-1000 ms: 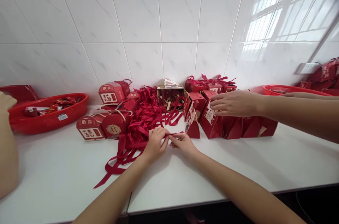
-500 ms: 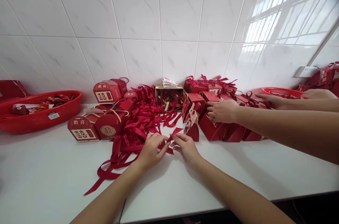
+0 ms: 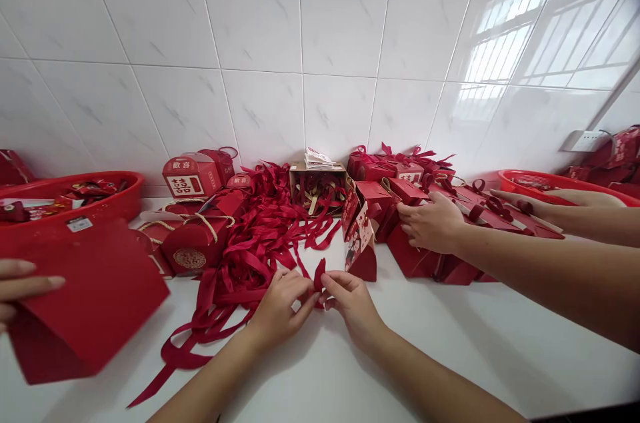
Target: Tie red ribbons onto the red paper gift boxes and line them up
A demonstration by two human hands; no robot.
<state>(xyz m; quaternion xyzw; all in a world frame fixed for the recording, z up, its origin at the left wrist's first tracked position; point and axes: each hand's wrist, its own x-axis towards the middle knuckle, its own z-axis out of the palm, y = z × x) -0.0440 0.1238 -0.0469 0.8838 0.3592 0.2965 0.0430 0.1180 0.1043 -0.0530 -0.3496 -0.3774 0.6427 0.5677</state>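
Observation:
Between my two hands, low in the middle of the head view, is a short piece of red ribbon that stands up from the fingertips. My left hand pinches its left side. From the right, my right hand holds the same ribbon between thumb and fingers. A tangled heap of red ribbons lies just beyond my left hand, with one long loose end trailing toward the front left. Behind the hands stands an open carton with more ribbon inside.
Red gift boxes stand at left, others at right, under another person's hand. A person's fingers hold a red box at far left. Red baskets stand at both sides; a tiled wall rises behind.
A person's hand with a red box has come in at the left. The ribbon between my fingers now points upward. The view has shifted slightly, and the hands at right have moved a little.

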